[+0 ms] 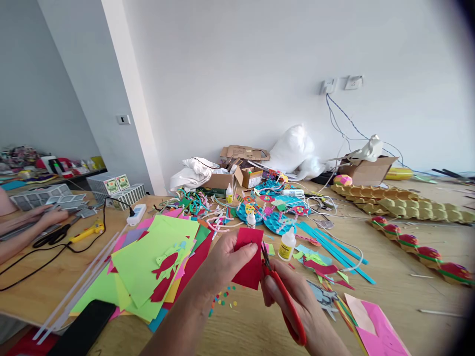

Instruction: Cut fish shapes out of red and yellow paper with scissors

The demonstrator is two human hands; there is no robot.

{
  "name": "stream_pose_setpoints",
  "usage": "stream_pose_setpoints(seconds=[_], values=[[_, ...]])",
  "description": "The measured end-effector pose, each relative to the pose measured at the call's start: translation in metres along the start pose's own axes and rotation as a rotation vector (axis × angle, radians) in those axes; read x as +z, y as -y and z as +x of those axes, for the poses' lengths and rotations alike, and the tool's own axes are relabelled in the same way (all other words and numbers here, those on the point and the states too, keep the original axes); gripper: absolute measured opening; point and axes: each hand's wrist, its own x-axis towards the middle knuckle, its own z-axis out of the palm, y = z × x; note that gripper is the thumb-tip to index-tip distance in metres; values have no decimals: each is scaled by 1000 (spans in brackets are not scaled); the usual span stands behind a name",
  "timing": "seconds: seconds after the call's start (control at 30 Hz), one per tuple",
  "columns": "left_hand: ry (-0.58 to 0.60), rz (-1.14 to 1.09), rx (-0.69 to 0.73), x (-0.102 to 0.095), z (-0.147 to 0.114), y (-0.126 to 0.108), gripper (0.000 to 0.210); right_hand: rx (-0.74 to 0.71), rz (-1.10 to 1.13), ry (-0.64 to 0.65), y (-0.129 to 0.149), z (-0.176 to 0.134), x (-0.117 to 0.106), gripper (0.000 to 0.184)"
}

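A piece of red paper (248,262) is pinched upright in my left hand (228,257), thumb on its face. My right hand (287,291) grips red-handled scissors (285,306), their dark blades pointing up beside the paper's right edge. Whether the blades touch the paper I cannot tell. Left of my hands lies a stack of coloured paper (143,262), lime green on top, with red fish-shaped cutouts (165,265) on it. Small coloured paper dots (224,296) are scattered below the red sheet. A white glue bottle (287,244) stands just beyond the scissors.
Blue paper strips (337,252) and scraps (319,262) lie to the right, near painted egg-carton pieces (419,247). A phone (83,326) rests at front left. A yellow glue gun (87,231) with a black cord lies near another person's hands (44,217). Cardboard boxes (222,180) stand along the wall.
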Motion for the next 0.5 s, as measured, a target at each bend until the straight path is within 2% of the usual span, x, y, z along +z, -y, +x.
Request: stream_pose_setpoints(seconds=[0.17,0.5], values=[[13,-39,-27,4,-1,-2,15,10,94,-12,-1,-2,3,46],[25,-34,-30,1,1,7,15,30,161,-32,-5,-2,6,44]])
